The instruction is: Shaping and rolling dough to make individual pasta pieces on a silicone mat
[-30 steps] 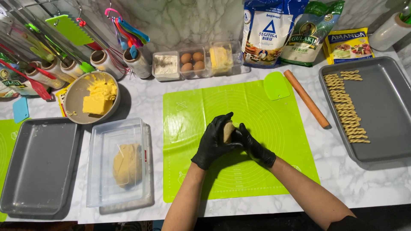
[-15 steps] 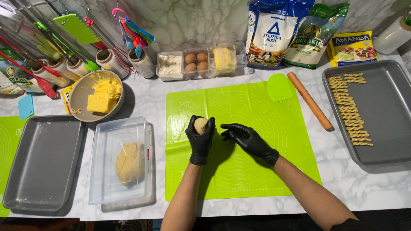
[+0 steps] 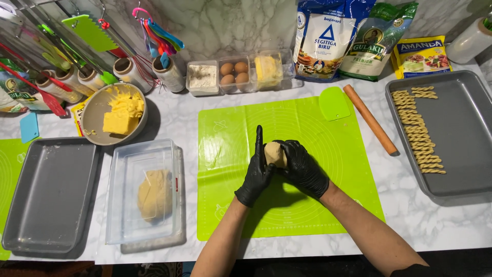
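Cupping a dough ball (image 3: 274, 154) between them, the left hand (image 3: 256, 172) and the right hand (image 3: 303, 168), both in black gloves, meet above the middle of the green mat (image 3: 333, 154) on the marble counter (image 3: 400, 205). The left hand's fingers (image 3: 259, 141) stand straight and flat against the ball's left side; the right hand's fingers (image 3: 288, 149) curl over its top and right side, so the ball is pressed between the two hands, with only its upper left part showing. Left of the mat sits a clear tub (image 3: 123, 205) with a bigger lump of dough (image 3: 154, 195) inside, and beyond that an empty grey tray (image 3: 51, 195). Behind the tub is a bowl (image 3: 92, 115) of yellow butter (image 3: 120, 115). At the back edge of the mat stand small clear boxes holding flour (image 3: 202, 77), eggs (image 3: 234, 73) and more butter. A green scraper (image 3: 334, 103) lies on the mat's far right corner, and a wooden rolling pin (image 3: 370, 119) lies just beside the mat on the counter. On the far right a second grey tray (image 3: 461, 138) carries a column of twisted dough sticks (image 3: 417, 131) along its left side. Bags (image 3: 353, 38) lean against the wall behind.
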